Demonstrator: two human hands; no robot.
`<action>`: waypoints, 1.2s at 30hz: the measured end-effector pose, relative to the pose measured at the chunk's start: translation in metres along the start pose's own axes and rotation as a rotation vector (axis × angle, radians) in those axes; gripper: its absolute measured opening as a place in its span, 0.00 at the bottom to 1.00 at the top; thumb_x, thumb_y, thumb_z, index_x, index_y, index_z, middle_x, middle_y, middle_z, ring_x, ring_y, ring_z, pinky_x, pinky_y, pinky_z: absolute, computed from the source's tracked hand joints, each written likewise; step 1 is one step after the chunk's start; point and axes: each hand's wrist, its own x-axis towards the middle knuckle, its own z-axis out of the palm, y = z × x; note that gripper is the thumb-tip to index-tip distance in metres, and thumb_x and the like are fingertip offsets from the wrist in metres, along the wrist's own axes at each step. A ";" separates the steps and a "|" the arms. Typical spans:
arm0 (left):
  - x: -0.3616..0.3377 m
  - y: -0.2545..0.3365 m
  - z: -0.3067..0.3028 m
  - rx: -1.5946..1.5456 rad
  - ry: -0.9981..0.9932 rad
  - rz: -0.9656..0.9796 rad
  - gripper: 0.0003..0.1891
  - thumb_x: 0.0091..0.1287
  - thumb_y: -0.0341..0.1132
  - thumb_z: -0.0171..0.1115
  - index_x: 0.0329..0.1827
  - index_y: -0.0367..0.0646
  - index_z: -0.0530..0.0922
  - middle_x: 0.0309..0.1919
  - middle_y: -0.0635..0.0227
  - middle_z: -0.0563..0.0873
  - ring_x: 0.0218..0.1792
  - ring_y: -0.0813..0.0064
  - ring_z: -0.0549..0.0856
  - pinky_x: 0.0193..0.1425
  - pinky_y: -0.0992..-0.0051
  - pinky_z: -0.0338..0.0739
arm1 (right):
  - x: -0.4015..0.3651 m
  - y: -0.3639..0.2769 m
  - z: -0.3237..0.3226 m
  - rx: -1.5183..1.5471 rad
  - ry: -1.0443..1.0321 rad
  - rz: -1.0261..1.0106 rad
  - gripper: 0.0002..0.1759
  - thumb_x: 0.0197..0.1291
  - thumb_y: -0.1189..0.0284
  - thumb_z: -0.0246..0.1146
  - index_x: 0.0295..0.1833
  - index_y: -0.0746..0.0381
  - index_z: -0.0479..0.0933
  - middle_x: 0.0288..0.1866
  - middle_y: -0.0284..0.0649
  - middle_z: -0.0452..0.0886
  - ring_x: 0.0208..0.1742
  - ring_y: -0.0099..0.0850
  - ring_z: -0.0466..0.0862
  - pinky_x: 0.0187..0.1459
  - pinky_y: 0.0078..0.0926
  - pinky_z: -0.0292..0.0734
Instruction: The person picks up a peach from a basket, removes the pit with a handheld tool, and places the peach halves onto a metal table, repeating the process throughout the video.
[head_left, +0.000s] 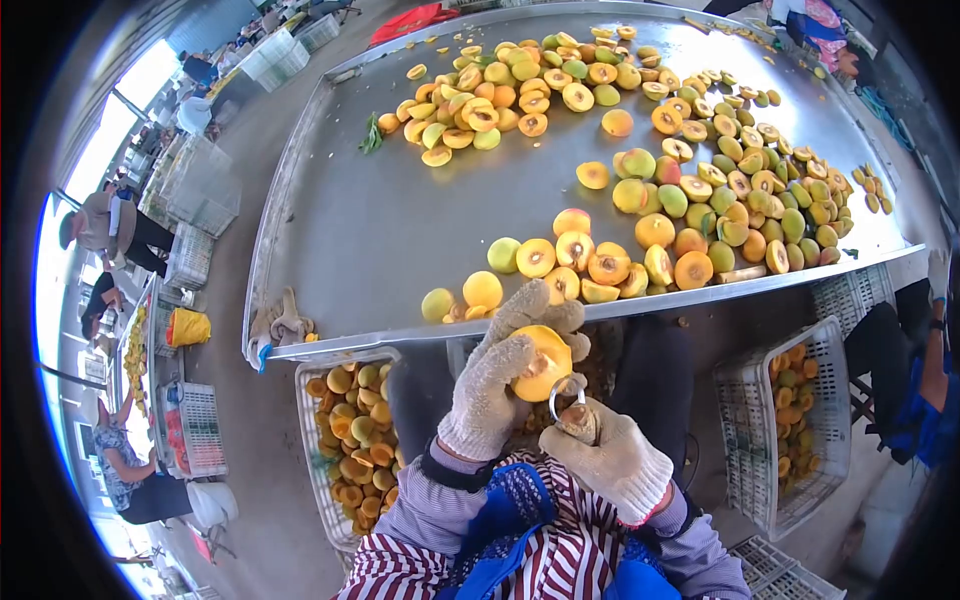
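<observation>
Halved fruit [541, 370] is sitting in the half-curled left hand [485, 392] — apparently for steadiness beside the ring-ended tool [578, 420] the right hand [622, 458] is clenching.

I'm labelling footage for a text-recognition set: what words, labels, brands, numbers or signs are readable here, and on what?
None can be read.
No legible text on the metal table, the fruit half in the left hand, or the tool in the right hand.
The background crates are too small and blurred to tell.
</observation>
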 end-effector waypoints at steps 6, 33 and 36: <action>-0.011 -0.009 0.011 0.272 -0.027 0.184 0.33 0.79 0.54 0.53 0.74 0.34 0.68 0.64 0.53 0.80 0.64 0.64 0.80 0.72 0.64 0.72 | 0.003 0.010 0.005 -0.039 0.064 -0.116 0.20 0.61 0.59 0.72 0.46 0.65 0.81 0.30 0.44 0.85 0.33 0.36 0.88 0.38 0.31 0.81; -0.016 0.021 0.040 1.215 -0.285 0.329 0.11 0.69 0.40 0.64 0.47 0.44 0.86 0.43 0.63 0.91 0.41 0.58 0.89 0.44 0.66 0.83 | -0.022 0.005 -0.019 0.570 -0.572 0.234 0.16 0.69 0.59 0.66 0.34 0.60 0.76 0.19 0.28 0.73 0.16 0.17 0.70 0.17 0.16 0.63; -0.017 0.016 0.034 1.375 -0.336 0.871 0.12 0.67 0.43 0.64 0.45 0.47 0.86 0.46 0.65 0.91 0.43 0.60 0.89 0.45 0.64 0.81 | -0.025 0.006 -0.019 0.624 -0.604 0.256 0.16 0.68 0.59 0.66 0.36 0.60 0.77 0.23 0.29 0.75 0.20 0.17 0.72 0.23 0.16 0.67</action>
